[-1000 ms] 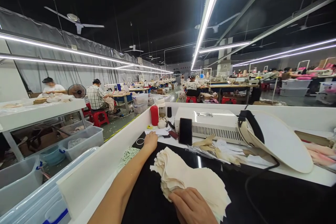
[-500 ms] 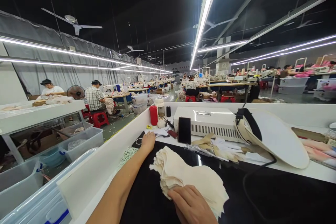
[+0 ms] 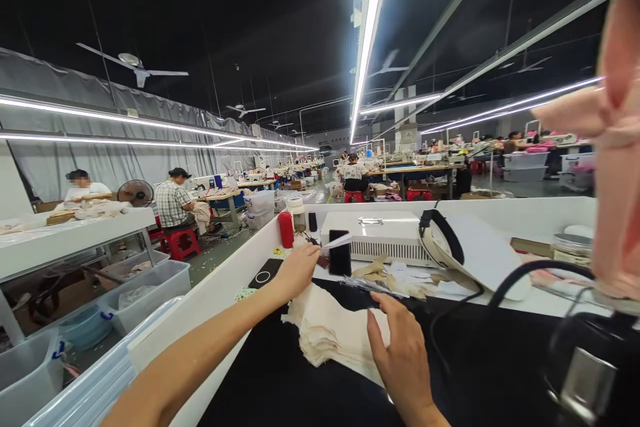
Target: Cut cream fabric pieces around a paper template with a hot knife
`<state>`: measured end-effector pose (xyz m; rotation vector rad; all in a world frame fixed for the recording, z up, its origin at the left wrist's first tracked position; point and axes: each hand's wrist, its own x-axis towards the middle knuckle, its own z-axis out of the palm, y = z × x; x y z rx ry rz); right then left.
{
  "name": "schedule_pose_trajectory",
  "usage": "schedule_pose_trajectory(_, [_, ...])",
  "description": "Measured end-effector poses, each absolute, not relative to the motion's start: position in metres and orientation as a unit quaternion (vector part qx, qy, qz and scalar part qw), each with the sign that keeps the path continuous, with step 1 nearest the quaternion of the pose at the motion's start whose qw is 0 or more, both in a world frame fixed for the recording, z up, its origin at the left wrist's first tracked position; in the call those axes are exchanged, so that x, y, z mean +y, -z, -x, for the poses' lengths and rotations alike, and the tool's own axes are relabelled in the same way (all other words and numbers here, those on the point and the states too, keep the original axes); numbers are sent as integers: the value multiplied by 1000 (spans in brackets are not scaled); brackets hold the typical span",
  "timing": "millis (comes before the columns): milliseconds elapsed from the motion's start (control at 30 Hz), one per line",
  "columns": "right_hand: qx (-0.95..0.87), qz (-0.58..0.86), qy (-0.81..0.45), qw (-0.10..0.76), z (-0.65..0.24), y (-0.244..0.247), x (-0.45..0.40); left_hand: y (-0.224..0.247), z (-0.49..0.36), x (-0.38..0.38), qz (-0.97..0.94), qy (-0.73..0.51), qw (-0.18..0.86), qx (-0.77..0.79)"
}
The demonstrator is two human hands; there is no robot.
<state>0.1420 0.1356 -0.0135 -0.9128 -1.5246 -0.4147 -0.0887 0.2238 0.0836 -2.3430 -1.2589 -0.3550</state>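
Between the fingers of my left hand (image 3: pixel 299 267) is a white slip of paper (image 3: pixel 339 241), its free end pointing right in front of a dark upright phone (image 3: pixel 340 260). Just below that hand, a stack of cream fabric pieces (image 3: pixel 325 327) lies on the black work surface (image 3: pixel 280 380), its left edges ruffled and layered. My right hand (image 3: pixel 403 347) is over the right end of the stack with fingers apart and nothing gripped. It covers part of the fabric, and I cannot tell whether it touches it.
A black phone-like object with a ring (image 3: pixel 265 273) lies at left. Behind stand a red can (image 3: pixel 285 229), a white vented box (image 3: pixel 373 230) and fabric scraps (image 3: pixel 400 273). At right are a visor (image 3: pixel 470 247), black cables and a pink-wrapped machine part (image 3: pixel 620 193). Other people sit farther off.
My left hand has lifted the paper slip from the back left and moved right, uncovering the ringed black object. My right hand has let go of the stack and opened. The view has turned right.
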Motion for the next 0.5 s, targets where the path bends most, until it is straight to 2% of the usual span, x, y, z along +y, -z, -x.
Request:
schedule_pose_trajectory(100, [-628, 421, 244, 607, -152, 7, 142, -79, 62, 198, 880, 103, 263, -382])
schedule_pose_trajectory(200, [-665, 427, 297, 536, -154, 13, 148, -66, 42, 176, 889, 78, 307, -330])
schedule_pose_trajectory(500, [-774, 463, 201, 383, -154, 48, 160, -25, 37, 149, 884, 3, 391, -256])
